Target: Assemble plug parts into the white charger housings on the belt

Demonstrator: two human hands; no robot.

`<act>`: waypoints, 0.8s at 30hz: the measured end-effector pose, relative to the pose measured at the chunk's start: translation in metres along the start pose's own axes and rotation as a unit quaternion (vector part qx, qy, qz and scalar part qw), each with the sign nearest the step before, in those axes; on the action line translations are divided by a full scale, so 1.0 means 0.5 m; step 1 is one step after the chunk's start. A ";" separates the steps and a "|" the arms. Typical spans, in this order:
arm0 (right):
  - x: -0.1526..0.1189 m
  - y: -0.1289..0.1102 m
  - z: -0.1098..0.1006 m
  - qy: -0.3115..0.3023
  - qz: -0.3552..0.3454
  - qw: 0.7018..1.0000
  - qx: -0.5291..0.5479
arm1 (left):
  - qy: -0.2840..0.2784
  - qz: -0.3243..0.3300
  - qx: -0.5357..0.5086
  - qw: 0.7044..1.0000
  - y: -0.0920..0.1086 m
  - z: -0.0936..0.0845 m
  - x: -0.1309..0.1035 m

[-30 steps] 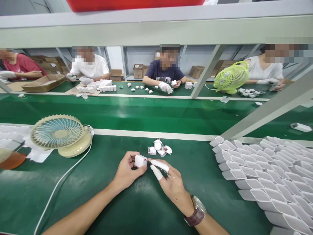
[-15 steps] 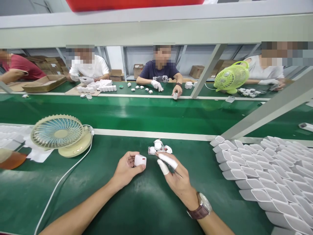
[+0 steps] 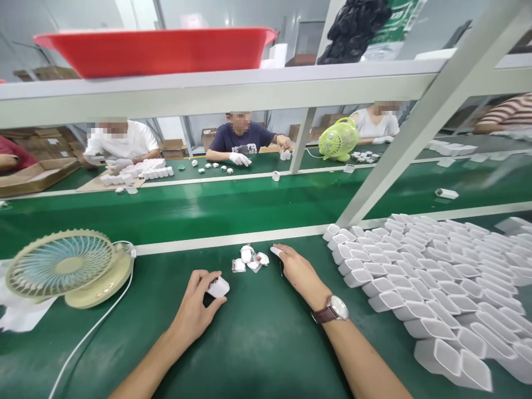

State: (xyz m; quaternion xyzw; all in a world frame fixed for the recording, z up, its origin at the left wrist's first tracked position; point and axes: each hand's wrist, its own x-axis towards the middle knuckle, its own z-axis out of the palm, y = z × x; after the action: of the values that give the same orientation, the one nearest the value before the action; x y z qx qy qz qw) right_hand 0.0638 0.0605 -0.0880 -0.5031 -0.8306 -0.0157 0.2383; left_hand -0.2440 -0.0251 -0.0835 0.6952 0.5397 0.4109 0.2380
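Observation:
A small white housing (image 3: 219, 287) is between the thumb and fingers of my left hand (image 3: 193, 305), low over the green table. To the right, my right hand (image 3: 297, 271) is stretched toward the shelf side, palm down, with white finger covers on it. Beneath it a thin dark tool shows in part; the grip on it is mostly hidden. Just left of the right fingertips lies a small cluster of white parts (image 3: 248, 256) with bits of metal and red.
Many white open shells (image 3: 415, 293) stand in rows at right. A beige fan (image 3: 68, 265) with a white cable stands at left. Beyond the green belt (image 3: 233, 205), people in gloves handle white parts near a green fan (image 3: 338, 139). A red tray (image 3: 166, 52) sits overhead.
The view has swung right and up. My left hand has turned the white housing, whose red mark no longer shows. My right hand has moved off the parts cluster to its right side.

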 end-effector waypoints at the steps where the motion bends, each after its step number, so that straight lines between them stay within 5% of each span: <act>1: 0.001 -0.001 -0.002 0.008 0.001 1.000 0.003 | -0.002 0.006 0.001 1.000 0.002 0.001 0.000; 8: 0.007 -0.032 -0.020 0.083 -0.036 0.995 0.047 | -0.043 -0.020 -0.061 0.997 0.013 0.001 0.009; 14: -0.005 -0.106 -0.022 0.117 -0.124 0.983 0.065 | -0.025 -0.041 -0.042 0.998 -0.026 -0.002 0.029; 20: -0.019 -0.170 0.016 0.121 -0.256 0.956 0.081 | 0.031 -0.056 0.040 0.997 -0.067 -0.037 0.181; 24: -0.027 -0.184 0.026 0.091 -0.299 0.949 0.049 | 0.060 -0.091 0.183 0.977 -0.101 -0.072 0.298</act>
State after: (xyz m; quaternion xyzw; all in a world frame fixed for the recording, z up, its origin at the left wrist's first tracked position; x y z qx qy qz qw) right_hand -0.0139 0.0074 -0.0854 -0.2157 -0.9175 -0.0916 0.3214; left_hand -0.2898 0.1270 -0.0559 0.6488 0.6802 0.3228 0.1108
